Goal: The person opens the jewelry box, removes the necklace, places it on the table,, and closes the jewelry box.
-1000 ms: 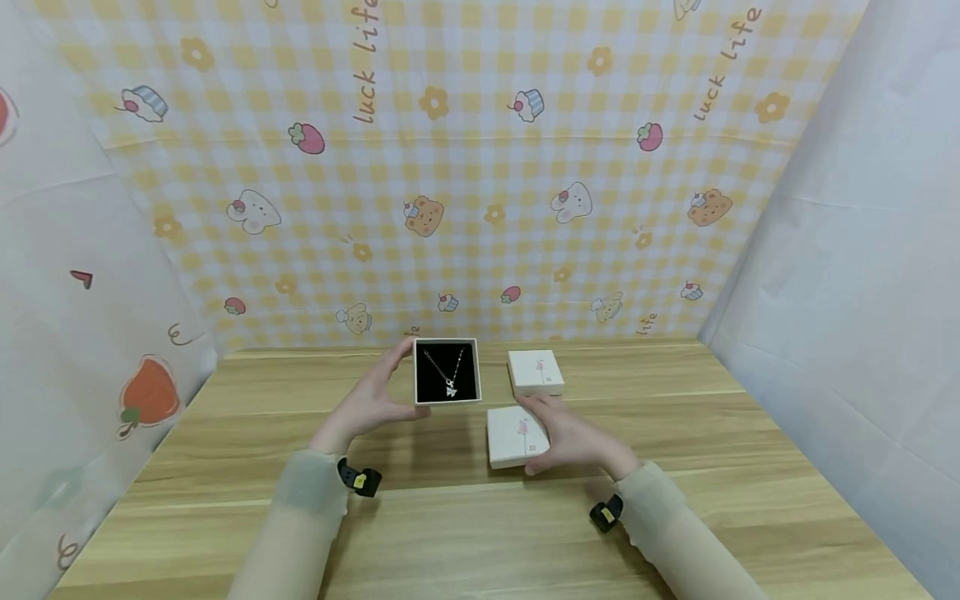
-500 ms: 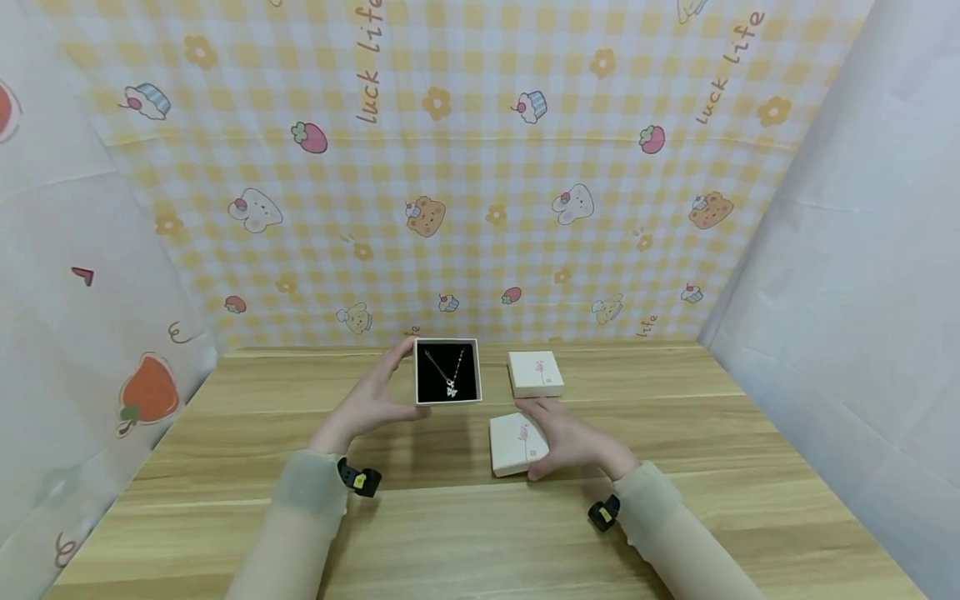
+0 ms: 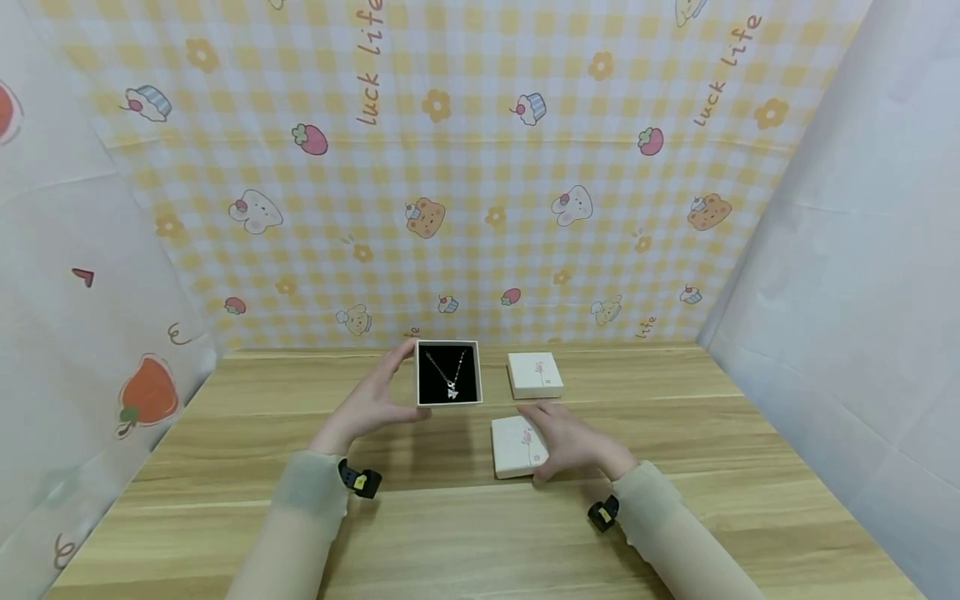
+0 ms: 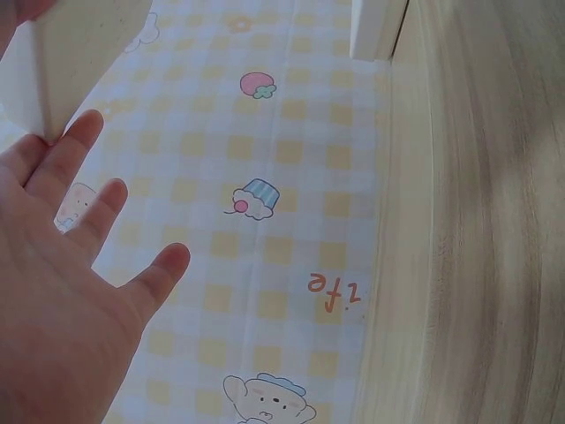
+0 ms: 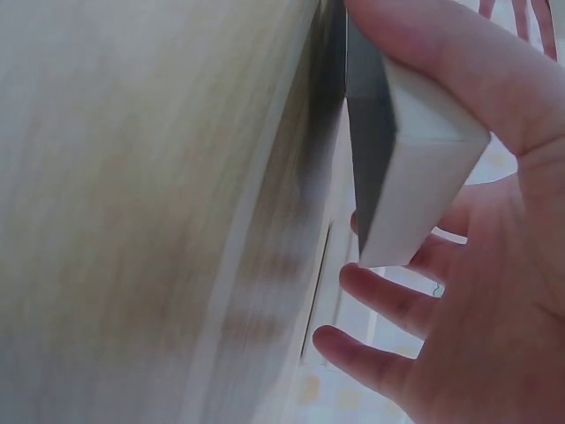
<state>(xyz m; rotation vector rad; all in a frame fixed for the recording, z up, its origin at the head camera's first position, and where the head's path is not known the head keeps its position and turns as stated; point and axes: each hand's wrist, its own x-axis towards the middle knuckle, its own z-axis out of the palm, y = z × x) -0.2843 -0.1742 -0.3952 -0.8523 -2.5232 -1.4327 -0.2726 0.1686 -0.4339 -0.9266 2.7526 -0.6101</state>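
In the head view my left hand [image 3: 367, 404] grips an open white box [image 3: 479, 375] by its left side, tilted so that its black lining faces me. A silver necklace [image 3: 452, 385] with a small pendant lies on that lining. To the right, my right hand [image 3: 573, 442] holds a white square box lid [image 3: 516, 450], printed with a pink flower, between thumb and fingers. In the right wrist view the shaded underside of the lid [image 5: 419, 194] shows, apart from the tabletop. The left wrist view has only a corner of the open box [image 4: 66, 62] against the fingertips.
A closed white box [image 3: 535, 375] with the same pink print stands on the wooden table [image 3: 480, 542], just behind the lid. A yellow checked cloth [image 3: 480, 167] hangs at the back edge. White cloths flank both sides.
My right hand has brought the lid slightly down and toward me, turning it a little. The left hand and open box have stayed almost still.
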